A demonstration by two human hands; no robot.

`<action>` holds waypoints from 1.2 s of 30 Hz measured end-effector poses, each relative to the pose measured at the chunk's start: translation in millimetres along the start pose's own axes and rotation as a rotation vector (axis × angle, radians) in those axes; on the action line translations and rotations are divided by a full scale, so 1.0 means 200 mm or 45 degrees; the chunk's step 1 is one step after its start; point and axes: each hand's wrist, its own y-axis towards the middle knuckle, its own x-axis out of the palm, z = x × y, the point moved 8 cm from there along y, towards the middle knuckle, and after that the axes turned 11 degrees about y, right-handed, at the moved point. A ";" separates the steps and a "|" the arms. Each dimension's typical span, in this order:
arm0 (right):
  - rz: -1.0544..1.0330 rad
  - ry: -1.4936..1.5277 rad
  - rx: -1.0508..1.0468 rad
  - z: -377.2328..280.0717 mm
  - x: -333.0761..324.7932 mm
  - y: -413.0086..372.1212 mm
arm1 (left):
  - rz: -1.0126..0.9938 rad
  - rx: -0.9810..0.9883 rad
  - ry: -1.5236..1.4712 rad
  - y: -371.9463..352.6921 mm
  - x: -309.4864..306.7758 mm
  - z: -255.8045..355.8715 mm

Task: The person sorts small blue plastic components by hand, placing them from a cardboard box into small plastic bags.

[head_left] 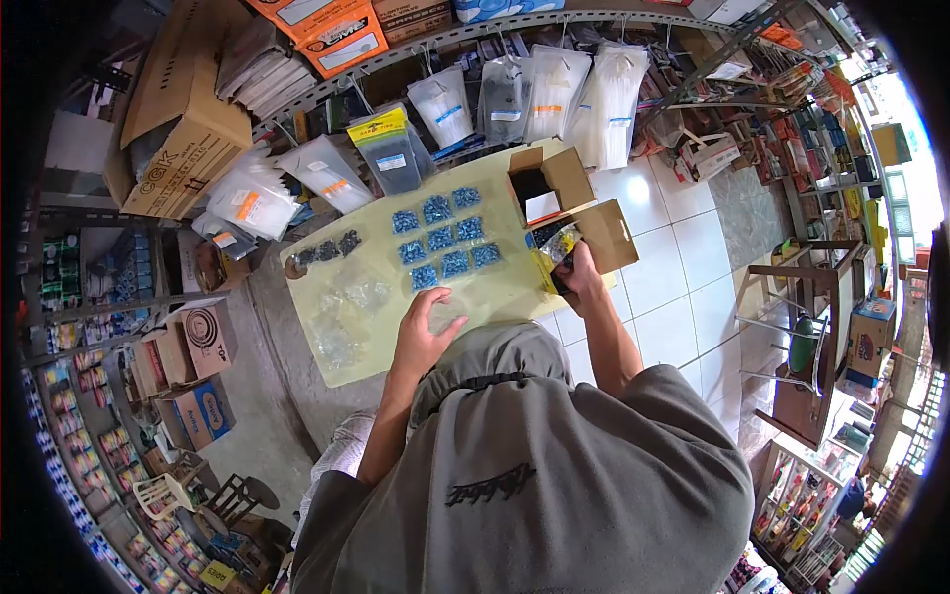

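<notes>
My left hand [426, 332] is above the near edge of the pale yellow table [485, 305], its thumb and fingers apart and nothing between them. Several small clear bags of blue pieces [440, 238] lie in rows beyond it. At the table's right side, my right hand [577, 272] reaches into an open cardboard box [612, 238], against a clear and yellow packet; its fingertips are partly hidden there. Behind that box stands a second open box [569, 178] with black contents. Dark packed pieces [327, 247] and loose clear plastic bags [341, 317] lie on the left part of the table.
Bags of cable ties [559, 94] hang from a rack along the table's far side. A large carton [183, 148] sits at upper left. White floor tiles [648, 267] show at right, near a wooden table [807, 386]. Stocked shelves line both sides.
</notes>
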 end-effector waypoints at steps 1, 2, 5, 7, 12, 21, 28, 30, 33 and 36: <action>0.032 0.000 0.019 0.00 -0.03 0.02 | -0.002 0.002 -0.003 0.00 0.00 0.00; 0.033 0.000 0.018 -0.01 -0.06 0.04 | -0.003 0.003 -0.006 0.00 0.00 0.00; -0.555 0.108 0.237 0.06 -0.04 0.14 | -0.005 -0.007 -0.007 0.00 -0.01 -0.01; 0.156 0.096 -0.107 0.00 -0.08 0.07 | -0.001 -0.008 -0.012 0.00 -0.01 -0.01; 0.001 0.143 -0.133 -0.01 0.08 -0.04 | 0.005 -0.011 -0.010 -0.01 0.00 -0.04; -0.085 0.134 -0.183 -0.04 0.10 -0.10 | 0.011 -0.030 -0.039 -0.03 0.01 -0.07; 0.036 0.121 -0.237 -0.06 0.12 -0.21 | 0.000 -0.056 -0.042 -0.02 0.01 -0.07; 0.031 0.147 -0.233 -0.05 0.11 -0.23 | -0.013 -0.068 -0.037 -0.02 0.01 -0.08; 0.043 0.154 -0.236 -0.05 0.10 -0.26 | 0.003 -0.058 -0.059 -0.02 0.01 -0.08; 0.053 0.083 -0.230 -0.04 0.07 -0.28 | 0.008 -0.064 -0.067 -0.02 0.00 -0.08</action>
